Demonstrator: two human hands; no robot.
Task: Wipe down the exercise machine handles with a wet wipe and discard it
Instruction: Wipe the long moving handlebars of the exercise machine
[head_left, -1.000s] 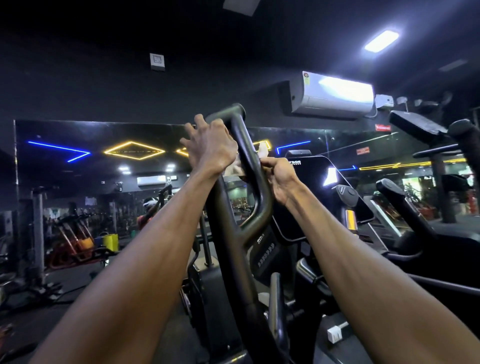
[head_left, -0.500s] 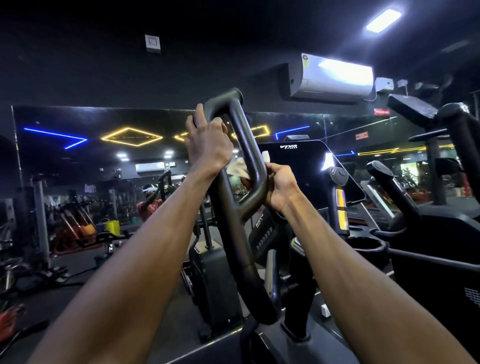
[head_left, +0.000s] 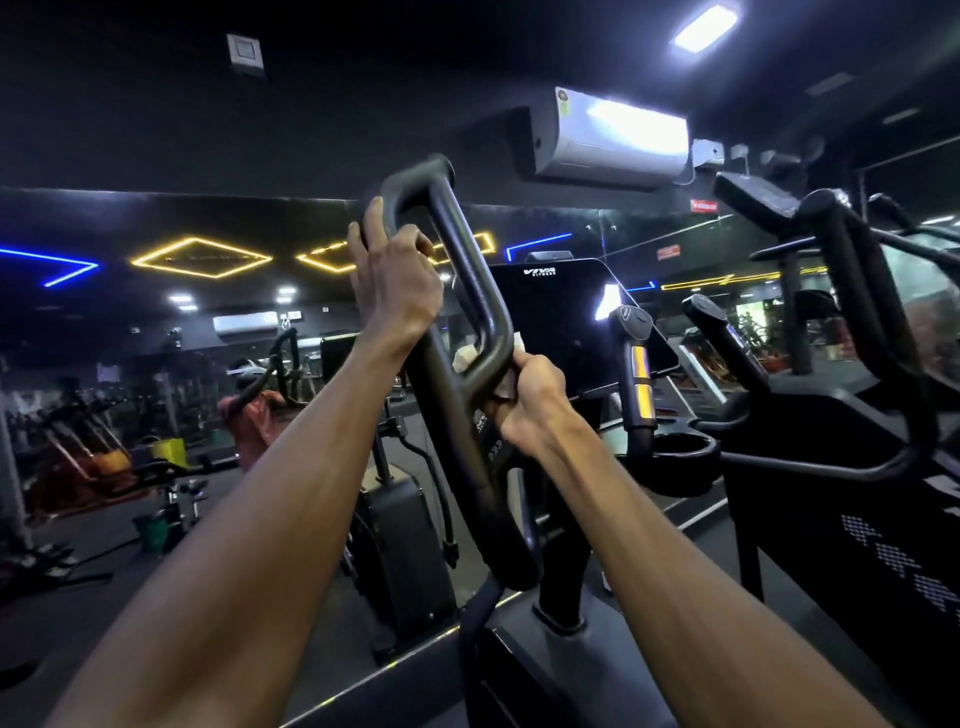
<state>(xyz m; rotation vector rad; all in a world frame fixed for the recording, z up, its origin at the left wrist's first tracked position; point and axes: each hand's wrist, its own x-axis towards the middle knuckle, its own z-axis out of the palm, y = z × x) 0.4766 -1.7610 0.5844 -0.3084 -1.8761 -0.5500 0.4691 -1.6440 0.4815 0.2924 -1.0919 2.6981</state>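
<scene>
The left hand gripped the looped handle near its top, fingers wrapped round the bar, apparently to steady it. The right hand clamped the wet wipe against the loop's lower bend, fingers curled to rub it.
</scene>
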